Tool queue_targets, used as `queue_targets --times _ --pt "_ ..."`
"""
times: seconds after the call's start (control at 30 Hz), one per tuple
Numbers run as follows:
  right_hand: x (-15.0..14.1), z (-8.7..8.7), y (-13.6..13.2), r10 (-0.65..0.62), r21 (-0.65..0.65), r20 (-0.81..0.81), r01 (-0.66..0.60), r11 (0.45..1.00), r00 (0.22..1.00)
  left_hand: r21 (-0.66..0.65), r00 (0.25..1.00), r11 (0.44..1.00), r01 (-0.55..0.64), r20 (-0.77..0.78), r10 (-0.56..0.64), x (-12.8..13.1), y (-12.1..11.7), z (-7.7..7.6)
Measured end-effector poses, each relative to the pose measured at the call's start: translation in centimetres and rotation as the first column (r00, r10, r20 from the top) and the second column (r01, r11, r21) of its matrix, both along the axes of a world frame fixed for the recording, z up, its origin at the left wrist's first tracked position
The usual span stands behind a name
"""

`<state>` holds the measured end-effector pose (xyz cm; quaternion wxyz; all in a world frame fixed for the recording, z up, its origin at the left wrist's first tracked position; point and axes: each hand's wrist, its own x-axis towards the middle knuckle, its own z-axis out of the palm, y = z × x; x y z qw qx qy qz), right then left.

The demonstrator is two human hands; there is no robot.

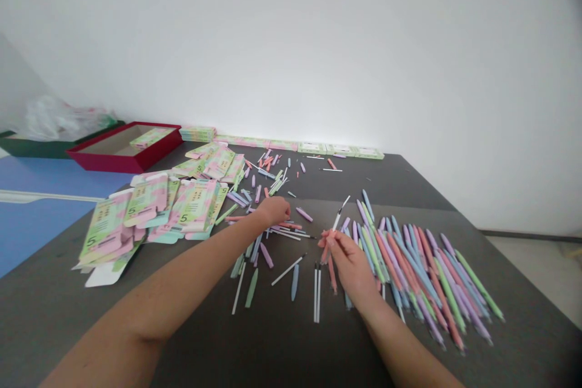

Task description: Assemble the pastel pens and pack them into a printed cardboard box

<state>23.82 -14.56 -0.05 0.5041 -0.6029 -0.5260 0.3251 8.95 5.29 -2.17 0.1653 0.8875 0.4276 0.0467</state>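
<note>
The right hand (pixel 350 264) pinches a slim pink plastic pen barrel (pixel 328 248) between its fingertips, the long axis tilted, with a thin white refill (pixel 337 218) pointing away and rightward. The left hand (pixel 273 210) curls among loose pastel pen parts (pixel 277 229), its grip hidden. Smooth pastel pens (pixel 422 273) fan out just right, on a matte dark grey tabletop (pixel 291 351).
</note>
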Motion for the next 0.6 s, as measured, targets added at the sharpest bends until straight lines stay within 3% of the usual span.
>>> queue_targets --times 0.33,0.6 --pt "0.2 -0.3 0.0 0.005 0.004 0.014 -0.005 1.0 1.0 0.037 0.999 0.999 0.024 0.046 -0.026 0.5 -0.9 -0.3" --pt "0.0 -0.9 0.1 0.024 -0.028 0.047 -0.023 0.999 0.999 -0.078 0.942 0.997 -0.011 0.333 0.037 -0.3 0.6 0.5"
